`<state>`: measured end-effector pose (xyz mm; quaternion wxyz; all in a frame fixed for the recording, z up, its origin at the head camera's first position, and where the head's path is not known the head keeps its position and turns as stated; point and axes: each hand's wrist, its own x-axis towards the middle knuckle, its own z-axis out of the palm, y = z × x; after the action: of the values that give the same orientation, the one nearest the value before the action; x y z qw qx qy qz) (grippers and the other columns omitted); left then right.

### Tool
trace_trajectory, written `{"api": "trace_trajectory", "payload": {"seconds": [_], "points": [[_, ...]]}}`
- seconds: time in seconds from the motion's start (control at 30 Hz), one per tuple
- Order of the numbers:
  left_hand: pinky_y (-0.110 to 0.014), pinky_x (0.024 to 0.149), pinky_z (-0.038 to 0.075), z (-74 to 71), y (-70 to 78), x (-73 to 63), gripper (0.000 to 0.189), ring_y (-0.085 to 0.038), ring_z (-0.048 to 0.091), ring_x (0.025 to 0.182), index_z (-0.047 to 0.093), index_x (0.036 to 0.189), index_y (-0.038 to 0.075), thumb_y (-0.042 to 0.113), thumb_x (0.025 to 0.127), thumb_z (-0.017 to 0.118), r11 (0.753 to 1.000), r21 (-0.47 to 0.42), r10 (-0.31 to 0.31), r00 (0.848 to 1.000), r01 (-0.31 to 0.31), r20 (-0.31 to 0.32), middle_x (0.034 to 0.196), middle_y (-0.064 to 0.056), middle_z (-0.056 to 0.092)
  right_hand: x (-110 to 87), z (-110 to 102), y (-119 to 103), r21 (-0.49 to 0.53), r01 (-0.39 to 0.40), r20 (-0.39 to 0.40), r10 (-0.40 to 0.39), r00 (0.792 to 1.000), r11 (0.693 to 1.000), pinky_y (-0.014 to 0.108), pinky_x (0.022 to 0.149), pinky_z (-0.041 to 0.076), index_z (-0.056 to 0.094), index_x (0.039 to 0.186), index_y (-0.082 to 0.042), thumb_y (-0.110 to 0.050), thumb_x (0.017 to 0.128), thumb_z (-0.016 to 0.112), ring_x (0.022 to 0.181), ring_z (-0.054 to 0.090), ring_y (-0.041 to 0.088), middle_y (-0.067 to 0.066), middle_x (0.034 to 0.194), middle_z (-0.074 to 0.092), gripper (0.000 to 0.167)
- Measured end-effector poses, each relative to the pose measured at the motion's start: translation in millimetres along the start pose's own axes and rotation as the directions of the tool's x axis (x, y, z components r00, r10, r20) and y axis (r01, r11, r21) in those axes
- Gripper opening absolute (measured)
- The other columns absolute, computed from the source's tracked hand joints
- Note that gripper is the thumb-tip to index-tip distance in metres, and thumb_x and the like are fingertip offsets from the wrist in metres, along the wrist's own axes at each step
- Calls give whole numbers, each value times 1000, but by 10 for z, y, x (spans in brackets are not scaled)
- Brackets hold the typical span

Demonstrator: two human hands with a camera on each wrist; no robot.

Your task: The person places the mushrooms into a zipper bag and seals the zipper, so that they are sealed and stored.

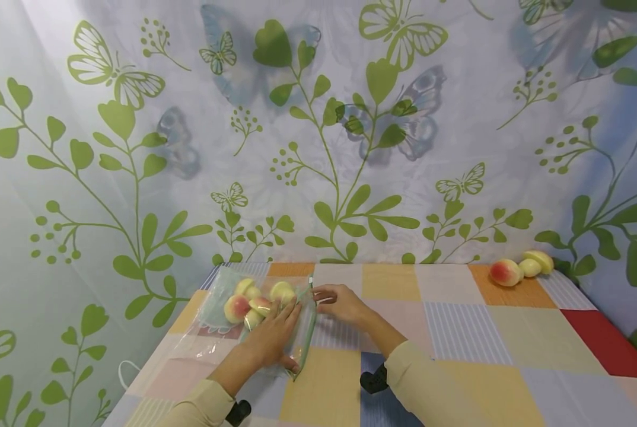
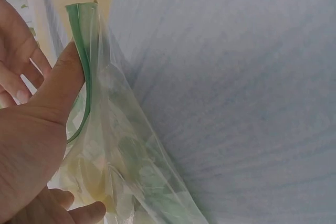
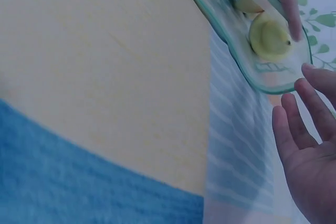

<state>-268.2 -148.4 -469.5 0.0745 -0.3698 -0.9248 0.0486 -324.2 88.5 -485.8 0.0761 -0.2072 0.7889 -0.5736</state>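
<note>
A clear zip bag point(image 1: 217, 344) with a green zip edge lies on the table, with several toy mushrooms point(image 1: 237, 309) inside, yellow and some red-tinged. My left hand point(image 1: 270, 343) rests spread over the bag, its fingers on the plastic above the mushrooms. In the left wrist view the left thumb point(image 2: 65, 77) lies against the green zip edge point(image 2: 86, 72), close to its near end. At the far end of that edge is my right hand point(image 1: 344, 305), fingertips right at the bag's corner. The right wrist view shows its fingers point(image 3: 310, 103) extended and spread, with the mouth parted.
Two more mushrooms point(image 1: 505, 273) sit together at the far right of the table. A patchwork cloth point(image 1: 457, 332) covers the tabletop. Behind it hangs a curtain point(image 1: 318, 148) printed with leaves and butterflies. A white cable loop point(image 1: 123, 370) shows at the left edge.
</note>
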Motion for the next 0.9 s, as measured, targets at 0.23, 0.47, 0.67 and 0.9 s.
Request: {"api": "trace_trajectory", "payload": {"seconds": [0.23, 0.47, 0.67, 0.9], "points": [[-57, 115, 33, -28, 15, -1, 132, -55, 34, 142, 31, 155, -11, 57, 60, 92, 1000, -21, 1, 1000, -2, -16, 160, -30, 32, -109, -199, -39, -25, -1, -13, 0, 1000, 1000, 45, 92, 57, 57, 144, 1, -4, 99, 69, 120, 62, 39, 23, 131, 64, 47], [-57, 113, 36, -24, 25, -21, 132, -58, 34, 140, 30, 156, -10, 57, 60, 91, 1000, -28, -8, 1000, 8, -12, 161, -30, 31, -227, -445, -70, -31, -7, -15, 6, 1000, 999, 46, 95, 55, 57, 144, -2, -6, 100, 67, 120, 62, 38, 24, 133, 62, 45], [-56, 109, 42, -8, 17, -34, 132, -60, 35, 139, 29, 156, -9, 57, 60, 91, 999, -44, -21, 1000, 21, -2, 162, -29, 29, -311, -664, -59, -53, 13, -10, -13, 1000, 998, 45, 95, 55, 56, 144, 1, -8, 100, 69, 120, 61, 40, 26, 133, 61, 48], [-56, 106, 44, -21, 23, -32, 132, -61, 31, 140, 28, 157, -9, 55, 61, 91, 997, -69, -24, 1000, 24, -2, 163, -30, 26, -413, -848, -59, -74, -9, -31, 7, 999, 997, 46, 96, 54, 55, 145, 2, -9, 99, 70, 121, 61, 40, 27, 133, 60, 49]]}}
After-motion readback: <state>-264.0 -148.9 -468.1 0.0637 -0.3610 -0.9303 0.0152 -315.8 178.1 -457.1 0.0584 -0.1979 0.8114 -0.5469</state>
